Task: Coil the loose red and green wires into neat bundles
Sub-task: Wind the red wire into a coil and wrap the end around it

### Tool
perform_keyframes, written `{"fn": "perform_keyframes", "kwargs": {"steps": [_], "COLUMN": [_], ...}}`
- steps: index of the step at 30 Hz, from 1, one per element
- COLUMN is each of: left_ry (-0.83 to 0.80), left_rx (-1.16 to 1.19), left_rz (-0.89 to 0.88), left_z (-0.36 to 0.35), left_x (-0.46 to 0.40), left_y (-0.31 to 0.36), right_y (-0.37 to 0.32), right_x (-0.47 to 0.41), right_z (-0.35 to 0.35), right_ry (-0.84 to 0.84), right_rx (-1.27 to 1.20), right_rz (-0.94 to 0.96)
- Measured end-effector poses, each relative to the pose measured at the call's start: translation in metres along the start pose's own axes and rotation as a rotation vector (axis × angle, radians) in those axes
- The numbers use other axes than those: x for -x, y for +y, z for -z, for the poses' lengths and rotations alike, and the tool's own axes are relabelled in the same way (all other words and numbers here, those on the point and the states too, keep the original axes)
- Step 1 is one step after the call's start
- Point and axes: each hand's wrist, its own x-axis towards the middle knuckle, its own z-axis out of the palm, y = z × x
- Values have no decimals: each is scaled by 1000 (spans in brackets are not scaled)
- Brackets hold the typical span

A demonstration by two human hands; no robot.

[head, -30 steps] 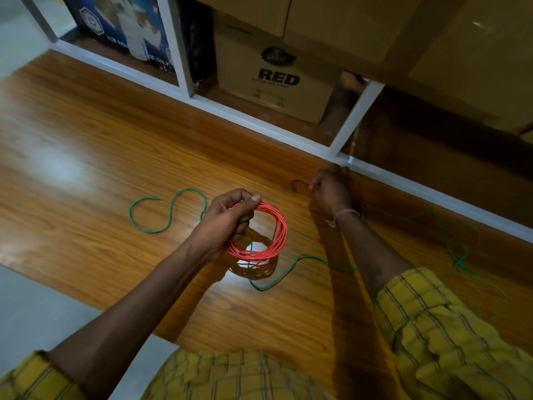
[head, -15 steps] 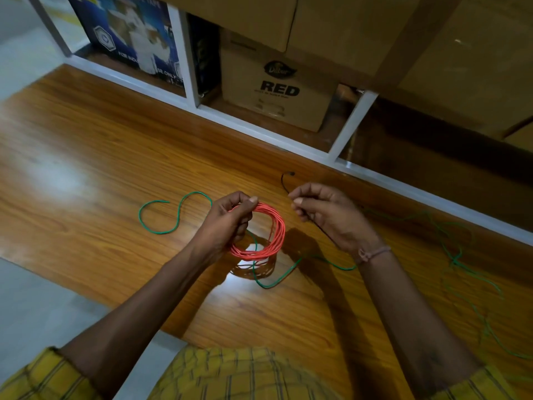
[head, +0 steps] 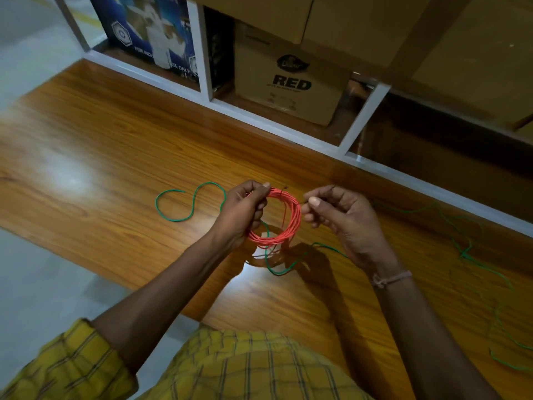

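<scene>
- Here, in the head view, the left hand grips the red wire coil at the coil's nine o'clock side, fingers curled round the gathered turns, holding it upright just above the wooden tabletop.
- The right hand sits at the coil's three o'clock, thumb and forefinger pinching a thin dark strand, seemingly the wire's loose end or a tie; which of the two cannot be told.
- The green wire lies uncoiled on the tabletop: one S-shaped stretch at nine o'clock from the hands, another loop passing under the coil at six o'clock, and a dim tangle trailing off toward three and four o'clock.
- A cardboard box marked RED stands on the shelf at twelve o'clock.
- Handling, as a judgement: the red wire looks light, thin and springy, so the turns would likely fan open if the left grip loosened; best held where all turns bunch together.
- The green wire looks equally limp and snag-prone; taking it by a free end and feeding it through the fingers should keep the tangle from tightening.
</scene>
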Motion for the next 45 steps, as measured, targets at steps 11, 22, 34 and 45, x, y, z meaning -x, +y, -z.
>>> {"fn": "perform_keyframes", "kwargs": {"steps": [11, 22, 34, 45], "left_ry": [37, 42, 37, 22], "left_rx": [-59, -86, -153, -116], "left_rz": [1, -8, -72, -166], "left_z": [-18, -21, -24, -24], "left_x": [3, 5, 3, 7], "left_y": [4, 1, 6, 6], "right_y": [7, 29, 32, 20], "right_x": [-6, -5, 2, -1], "right_z": [-14, -36, -39, -29], "right_ry": [-3, 302, 391, 466], "right_rx": [414, 556, 440, 359], "right_rz": [-131, 107, 207, 261]}}
